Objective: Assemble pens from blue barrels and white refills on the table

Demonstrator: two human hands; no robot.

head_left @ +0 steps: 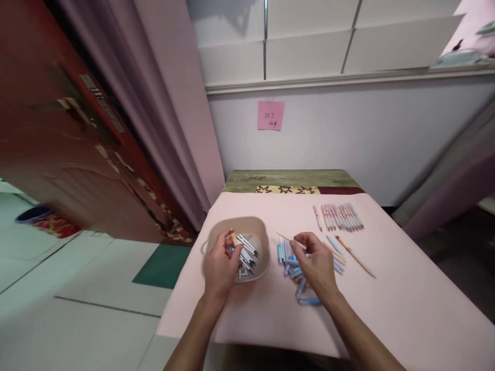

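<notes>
Over the left part of a beige basket, my left hand pinches a small orange-brown pen part. White pen refills with dark tips lie in the basket beside its fingers. My right hand holds a thin cream-coloured stick-like piece between thumb and fingers, above the table. Beneath and left of that hand is a loose pile of blue pen parts, partly hidden by it. To its right lie more loose barrels and a long tan pen piece.
A row of assembled-looking pens lies at the back right of the pink-covered table. Behind stands a white wall with a pink note. A red-brown door and a purple curtain are at the left.
</notes>
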